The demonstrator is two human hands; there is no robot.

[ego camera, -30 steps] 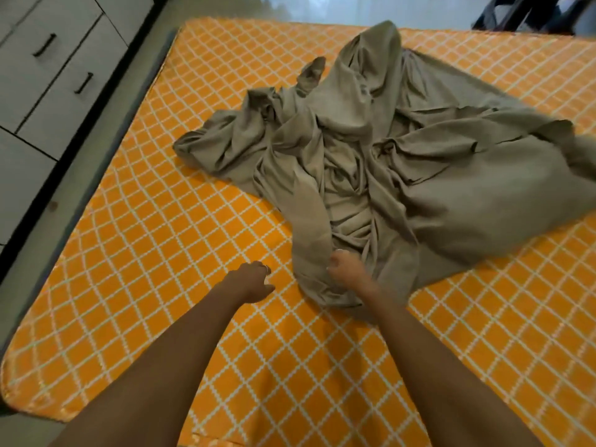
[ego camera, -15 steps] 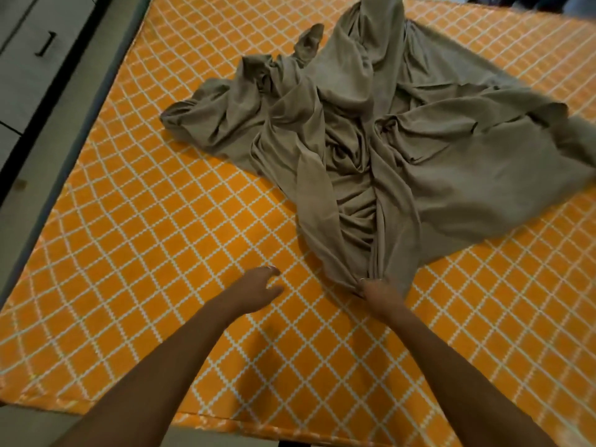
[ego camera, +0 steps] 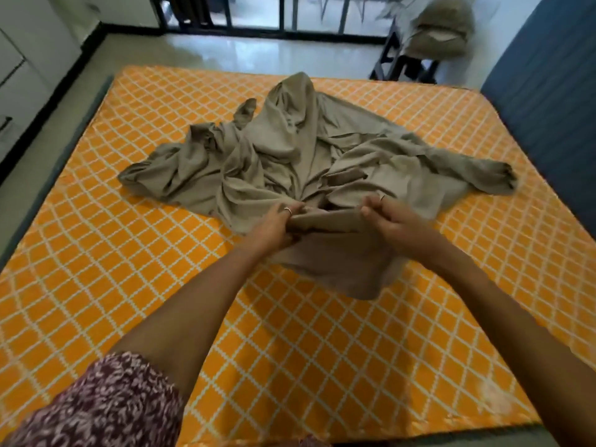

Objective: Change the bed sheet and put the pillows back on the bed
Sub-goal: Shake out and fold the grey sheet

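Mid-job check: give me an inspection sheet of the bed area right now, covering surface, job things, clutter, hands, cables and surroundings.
Surface: orange mattress with white lattice pattern, mostly bare.
Job things: tan bed sheet lying crumpled mid-mattress, its near edge lifted; no pillows identifiable.
Clutter: nothing seen on the mattress besides the sheet.
Hands: left hand and right hand each grip the sheet's near edge, a taut fold between them.
Cables: nothing seen.
Surroundings: white cabinets on the left, blue headboard on the right, tan bundle on a dark rack beyond the bed, blurred.

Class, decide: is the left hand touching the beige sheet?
Touching. The head view shows the left hand gripping a bunched fold of the beige sheet.
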